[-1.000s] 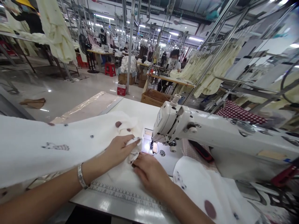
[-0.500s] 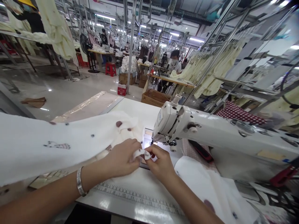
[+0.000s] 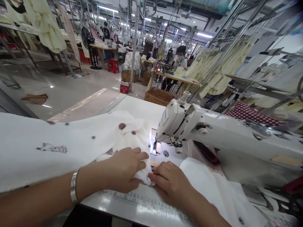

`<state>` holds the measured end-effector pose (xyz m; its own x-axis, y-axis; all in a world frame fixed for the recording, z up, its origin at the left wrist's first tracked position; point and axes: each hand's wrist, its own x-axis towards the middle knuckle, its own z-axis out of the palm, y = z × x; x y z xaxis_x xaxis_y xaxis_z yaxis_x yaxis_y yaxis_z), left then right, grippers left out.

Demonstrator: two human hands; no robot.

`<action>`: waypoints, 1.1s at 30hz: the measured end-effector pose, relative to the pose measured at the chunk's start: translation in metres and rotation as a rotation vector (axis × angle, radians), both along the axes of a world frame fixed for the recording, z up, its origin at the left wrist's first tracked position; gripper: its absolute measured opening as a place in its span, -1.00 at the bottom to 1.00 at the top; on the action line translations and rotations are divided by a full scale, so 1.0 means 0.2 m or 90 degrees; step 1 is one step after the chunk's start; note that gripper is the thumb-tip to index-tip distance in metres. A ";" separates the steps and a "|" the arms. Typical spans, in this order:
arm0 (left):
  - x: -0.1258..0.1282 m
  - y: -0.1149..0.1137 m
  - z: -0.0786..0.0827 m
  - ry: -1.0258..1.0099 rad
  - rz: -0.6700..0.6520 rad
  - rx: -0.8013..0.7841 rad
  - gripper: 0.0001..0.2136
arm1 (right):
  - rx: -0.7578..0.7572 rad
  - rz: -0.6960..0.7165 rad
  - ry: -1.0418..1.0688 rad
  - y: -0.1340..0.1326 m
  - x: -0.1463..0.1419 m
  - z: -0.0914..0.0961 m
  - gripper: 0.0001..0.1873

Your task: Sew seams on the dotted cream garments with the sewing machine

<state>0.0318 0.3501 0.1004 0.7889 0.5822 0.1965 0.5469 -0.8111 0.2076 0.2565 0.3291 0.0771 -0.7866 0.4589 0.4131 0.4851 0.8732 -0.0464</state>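
Observation:
A white printed cloth [image 3: 71, 142] with small dark motifs lies across the sewing table [image 3: 139, 110] and runs off to the left. My left hand [image 3: 125, 170] rests on its bunched end with fingers curled and gripping the fabric. My right hand [image 3: 171, 184] meets it at the same fold, fingertips pinching the cloth edge just above the ruler strip [image 3: 142, 200]. Both hands sit in front of the white sewing machine [image 3: 208, 132], a short way before its needle area [image 3: 156, 148]. A silver bracelet [image 3: 74, 190] is on my left wrist.
More white cloth [image 3: 213, 186] is piled to the right under the machine arm. A checked red cloth [image 3: 251, 113] lies behind it. Beyond the table are cardboard boxes [image 3: 158, 96], hanging pale garments [image 3: 213, 69], a red stool [image 3: 113, 65] and another seated person [image 3: 178, 61].
Both hands have drawn back from the needle toward the table's front edge, bringing the folded cloth end with them. The view has shifted slightly downward.

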 end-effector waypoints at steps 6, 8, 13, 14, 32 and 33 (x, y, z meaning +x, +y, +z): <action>0.10 0.14 0.04 0.027 -0.057 0.021 -0.93 | -0.026 -0.005 0.030 -0.04 0.01 -0.02 -0.82; 0.12 0.20 0.05 0.043 -0.122 0.074 -0.88 | -0.003 -0.008 0.051 -0.05 0.00 -0.02 -0.83; 0.15 0.27 0.08 0.029 -0.243 -0.006 -0.79 | 0.028 0.018 0.087 -0.05 -0.01 -0.02 -0.86; 0.15 0.28 0.08 0.035 -0.248 -0.048 -0.77 | 0.023 0.024 0.089 -0.05 -0.01 -0.02 -0.86; 0.16 0.42 0.12 0.043 -0.174 -0.388 -0.83 | 0.045 0.020 0.084 -0.05 -0.01 -0.06 -0.90; 0.14 0.41 0.11 0.023 -0.161 -0.411 -0.85 | 0.049 0.019 0.081 -0.05 -0.01 -0.06 -0.90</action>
